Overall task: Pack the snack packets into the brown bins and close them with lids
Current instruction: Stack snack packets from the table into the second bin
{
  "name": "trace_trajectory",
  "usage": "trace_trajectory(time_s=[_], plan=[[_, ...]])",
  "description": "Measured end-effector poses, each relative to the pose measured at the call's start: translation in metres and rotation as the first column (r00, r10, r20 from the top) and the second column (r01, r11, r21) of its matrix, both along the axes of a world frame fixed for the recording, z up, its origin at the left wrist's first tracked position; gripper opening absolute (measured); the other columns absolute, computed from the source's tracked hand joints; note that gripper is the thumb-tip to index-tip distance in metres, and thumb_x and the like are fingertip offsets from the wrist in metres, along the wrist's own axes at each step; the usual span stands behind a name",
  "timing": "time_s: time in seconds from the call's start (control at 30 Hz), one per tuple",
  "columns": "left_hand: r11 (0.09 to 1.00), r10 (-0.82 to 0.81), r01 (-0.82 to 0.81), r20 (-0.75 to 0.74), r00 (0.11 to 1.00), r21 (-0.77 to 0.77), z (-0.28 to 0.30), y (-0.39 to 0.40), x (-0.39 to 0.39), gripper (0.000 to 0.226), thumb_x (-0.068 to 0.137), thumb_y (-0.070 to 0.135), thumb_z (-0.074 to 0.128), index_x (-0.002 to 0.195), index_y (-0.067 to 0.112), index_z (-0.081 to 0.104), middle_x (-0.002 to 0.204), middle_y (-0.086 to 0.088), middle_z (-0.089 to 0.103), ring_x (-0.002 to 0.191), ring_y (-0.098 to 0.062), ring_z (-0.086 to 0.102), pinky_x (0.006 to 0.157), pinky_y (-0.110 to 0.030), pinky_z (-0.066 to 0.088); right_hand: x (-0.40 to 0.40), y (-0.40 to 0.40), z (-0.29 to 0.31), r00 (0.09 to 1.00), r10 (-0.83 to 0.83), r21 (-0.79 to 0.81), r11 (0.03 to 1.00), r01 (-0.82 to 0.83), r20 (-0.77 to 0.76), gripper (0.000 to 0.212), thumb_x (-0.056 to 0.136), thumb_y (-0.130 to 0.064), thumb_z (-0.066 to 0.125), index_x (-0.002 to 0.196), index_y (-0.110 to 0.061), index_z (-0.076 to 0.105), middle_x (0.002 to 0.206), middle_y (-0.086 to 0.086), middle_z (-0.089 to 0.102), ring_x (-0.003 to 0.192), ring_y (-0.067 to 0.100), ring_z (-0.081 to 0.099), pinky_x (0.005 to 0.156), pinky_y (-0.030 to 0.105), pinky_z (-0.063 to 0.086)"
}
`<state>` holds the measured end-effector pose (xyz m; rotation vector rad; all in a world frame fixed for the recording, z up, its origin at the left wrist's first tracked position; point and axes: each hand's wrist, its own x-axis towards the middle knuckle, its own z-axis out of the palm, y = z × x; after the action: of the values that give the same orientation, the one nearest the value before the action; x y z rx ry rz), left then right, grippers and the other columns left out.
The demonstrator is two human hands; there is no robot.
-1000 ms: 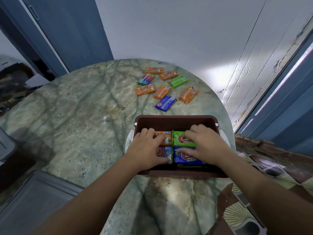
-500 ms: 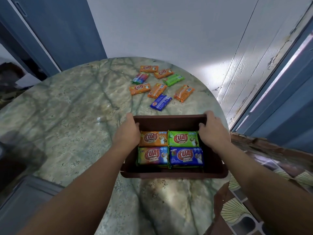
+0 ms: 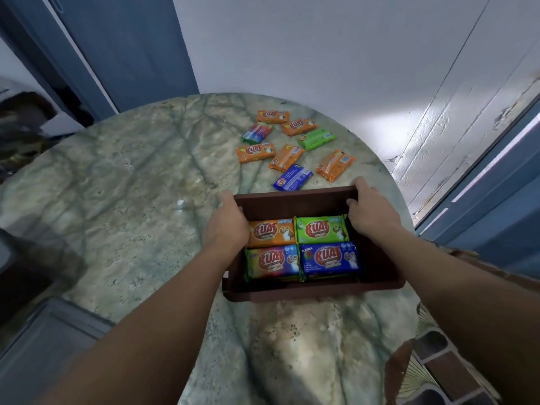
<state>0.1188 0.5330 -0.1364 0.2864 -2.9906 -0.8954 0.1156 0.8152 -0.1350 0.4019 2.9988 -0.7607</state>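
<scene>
A brown bin [image 3: 315, 289] stands near the front of the round marble table [image 3: 131, 200]. It holds snack packets laid flat: orange [image 3: 271, 232] and green [image 3: 321, 229] at the back, a multicoloured one [image 3: 273, 263] and a blue one [image 3: 328, 260] in front. My left hand [image 3: 226, 226] grips the bin's left wall. My right hand [image 3: 371, 213] grips its far right corner, thumb inside the rim. Several loose packets lie beyond the bin, among them a blue one [image 3: 292, 177] and an orange one [image 3: 335, 165]. No lid is in view.
A white wall and a blue door rise behind the table. A blue door frame [image 3: 496, 182] runs down the right side. Grey furniture [image 3: 43, 346] sits low at the left. Patterned floor tiles [image 3: 432, 366] show at the lower right.
Both hands have left the packets inside the bin and moved out to grip its left and right sides. The white thing seen under the bin a second ago no longer shows.
</scene>
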Motion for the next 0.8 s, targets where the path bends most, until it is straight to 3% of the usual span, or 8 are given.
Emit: trace_trajectory(time_s=[0.1,0.27,0.37,0.5,0.6,0.7,0.8], plan=[[0.999,0.036,-0.036,-0.012,0.999,0.035,0.000,-0.002,-0.011,0.008,0.105,0.024,0.039,0.104,0.017,0.036,0.096,-0.016,0.062,0.088,-0.039,0.062,0.079,-0.052,0.053,-0.020,-0.003,0.001,1.000,0.031,-0.002,1.000,-0.031,-0.001,0.022,0.103,-0.026,0.050,0.124,-0.023,0.043,0.114,0.012,0.049,0.107,0.040,0.057,0.082,0.045,0.042],[0.998,0.062,-0.062,-0.022,0.998,-0.011,-0.004,-0.002,-0.023,0.007,0.101,0.016,0.042,0.102,0.019,0.036,0.083,-0.006,0.057,0.081,-0.035,0.060,0.070,-0.045,0.050,-0.036,-0.003,-0.001,0.999,0.050,0.006,0.999,-0.050,-0.002,0.022,0.102,-0.026,0.054,0.121,-0.023,0.043,0.117,0.015,0.053,0.106,0.040,0.058,0.079,0.040,0.040],[0.995,0.028,-0.031,-0.034,0.999,-0.093,-0.004,-0.002,-0.024,0.014,0.099,0.012,0.047,0.112,0.014,0.040,0.097,-0.009,0.060,0.084,-0.031,0.058,0.067,-0.042,0.044,-0.036,-0.004,-0.001,0.998,0.056,0.032,0.998,-0.056,0.000,0.024,0.102,-0.027,0.055,0.121,-0.023,0.042,0.107,0.008,0.047,0.104,0.041,0.059,0.078,0.040,0.039],[0.874,-0.084,0.071,-0.006,0.996,-0.481,-0.005,0.003,-0.022,0.057,0.084,0.010,0.062,0.135,0.010,0.036,0.129,-0.019,0.044,0.117,-0.037,0.045,0.092,-0.043,0.044,-0.035,-0.006,0.001,0.999,0.052,0.032,0.998,-0.052,0.004,0.026,0.098,-0.036,0.055,0.117,-0.028,0.038,0.108,0.007,0.048,0.095,0.038,0.057,0.076,0.040,0.040],[0.783,-0.262,0.171,-0.068,0.963,-0.598,-0.002,0.007,-0.021,0.068,0.082,0.032,0.059,0.144,0.016,0.036,0.135,-0.015,0.041,0.123,-0.035,0.040,0.108,-0.050,0.035,-0.035,-0.006,0.003,0.997,0.074,0.032,0.997,-0.074,0.020,0.021,0.095,-0.050,0.042,0.107,-0.033,0.040,0.106,0.005,0.047,0.091,0.032,0.050,0.080,0.043,0.039],[0.788,-0.408,0.259,-0.158,0.899,-0.559,0.008,0.019,-0.029,0.058,0.086,0.049,0.040,0.135,0.019,0.048,0.132,-0.011,0.047,0.121,-0.032,0.041,0.110,-0.051,0.030,-0.049,0.003,0.010,0.991,0.118,-0.016,0.993,-0.117,0.058,0.035,0.093,-0.050,0.023,0.095,-0.025,0.048,0.109,0.011,0.056,0.095,0.033,0.049,0.083,0.043,0.037],[0.894,-0.357,0.301,-0.121,0.926,-0.332,0.026,0.052,-0.065,0.048,0.094,0.046,0.039,0.134,0.021,0.051,0.128,-0.007,0.056,0.120,-0.029,0.047,0.102,-0.046,0.038,-0.081,0.014,0.016,0.970,0.206,-0.090,0.976,-0.196,0.129,0.048,0.095,-0.041,0.019,0.096,-0.019,0.062,0.119,0.015,0.063,0.105,0.034,0.054,0.085,0.038,0.038]])
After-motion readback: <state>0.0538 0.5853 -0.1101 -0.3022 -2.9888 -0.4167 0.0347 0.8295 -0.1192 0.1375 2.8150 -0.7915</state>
